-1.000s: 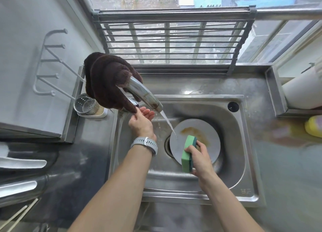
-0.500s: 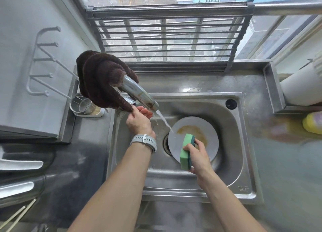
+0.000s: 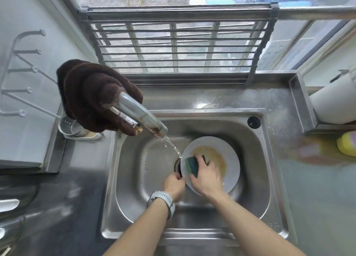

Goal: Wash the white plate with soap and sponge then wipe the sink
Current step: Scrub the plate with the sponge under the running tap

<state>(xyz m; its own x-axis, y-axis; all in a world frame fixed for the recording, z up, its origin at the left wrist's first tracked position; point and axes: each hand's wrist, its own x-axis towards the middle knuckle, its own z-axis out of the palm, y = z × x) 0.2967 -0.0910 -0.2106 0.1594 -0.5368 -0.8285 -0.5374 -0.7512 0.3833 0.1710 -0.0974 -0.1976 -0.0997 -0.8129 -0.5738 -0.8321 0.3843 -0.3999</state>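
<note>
A white plate with a brown stain lies in the steel sink, right of the drain. My right hand presses a green sponge onto the plate's left part. My left hand, with a watch on its wrist, grips the plate's near left rim. Water runs from the faucet and lands by the sponge and the plate's left edge.
A dark brown cloth hangs over the faucet. A metal cup stands left of the sink. A folding rack leans against the window behind. A white roll and a yellow object sit on the right counter.
My left hand left the faucet handle and came down to the plate's rim. My right hand turned the sponge flat and pushed it onto the plate. Water keeps running.
</note>
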